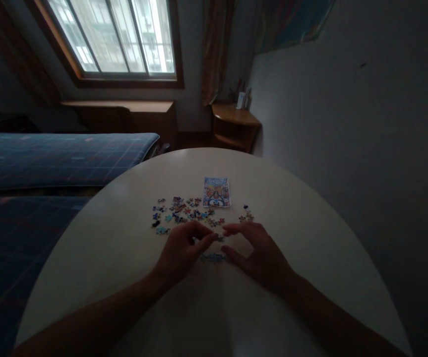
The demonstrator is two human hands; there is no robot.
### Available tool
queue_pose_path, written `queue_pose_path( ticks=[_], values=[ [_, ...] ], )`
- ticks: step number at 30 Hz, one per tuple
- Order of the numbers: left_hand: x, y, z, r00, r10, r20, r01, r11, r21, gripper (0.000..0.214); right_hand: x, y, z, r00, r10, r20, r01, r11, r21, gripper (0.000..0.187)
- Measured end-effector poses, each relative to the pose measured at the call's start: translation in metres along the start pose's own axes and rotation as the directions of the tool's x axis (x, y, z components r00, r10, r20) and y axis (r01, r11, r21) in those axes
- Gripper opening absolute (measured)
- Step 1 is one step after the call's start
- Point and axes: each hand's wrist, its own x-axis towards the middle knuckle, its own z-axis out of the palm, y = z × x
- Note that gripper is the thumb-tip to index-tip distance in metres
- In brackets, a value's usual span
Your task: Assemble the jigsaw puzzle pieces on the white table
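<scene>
My left hand (186,245) is closed in a pinch, thumb against fingertips, on a small puzzle piece (220,238) that sticks out at its right side. Facing it, my right hand (256,250) has its thumb and fingers apart, with nothing held between them. Below the fingertips a short strip of bluish joined puzzle pieces (214,258) lies flat on the table, close to my right thumb. Beyond my left hand spreads a loose heap of colourful puzzle pieces (187,210). A smaller group of pieces (246,218) lies just past my right hand.
A printed picture sheet or packet (216,192) with a blue cartoon figure lies behind the pieces on the round white table (291,208). A bed with a blue plaid cover (50,158) stands to the left. A wooden corner shelf (236,116) and a wall (333,124) are beyond.
</scene>
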Motion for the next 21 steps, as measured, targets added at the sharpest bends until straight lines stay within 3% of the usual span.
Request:
queue_pose_path(
  ticks=[6, 14, 17, 19, 21],
  values=[
    [-0.001, -0.007, 0.002, 0.988, -0.141, 0.064, 0.151, 0.968, -0.201, 0.034, 0.003, -0.01, 0.011, 0.994, -0.063, -0.091, 0.071, 0.994, 0.088, 0.007],
    [-0.007, -0.012, 0.001, 0.983, -0.151, 0.101, 0.168, 0.967, -0.19, 0.032, 0.004, -0.008, 0.007, 1.0, -0.023, -0.012, 0.026, 0.97, 0.242, 0.012],
    [-0.008, -0.014, -0.004, 0.993, -0.069, 0.098, 0.072, 0.997, -0.025, 0.027, 0.003, -0.001, 0.005, 0.999, -0.012, 0.036, 0.004, 0.976, 0.218, 0.012],
    [-0.006, -0.016, -0.009, 0.993, 0.075, 0.094, -0.089, 0.984, 0.151, 0.02, 0.002, 0.01, 0.002, 0.996, -0.033, 0.082, 0.02, 0.987, 0.158, 0.013],
    [-0.004, -0.02, -0.014, 0.953, 0.275, 0.124, -0.3, 0.909, 0.29, 0.016, 0.001, 0.022, -0.002, 0.98, -0.088, 0.18, 0.069, 0.991, 0.112, 0.012]
  ],
)
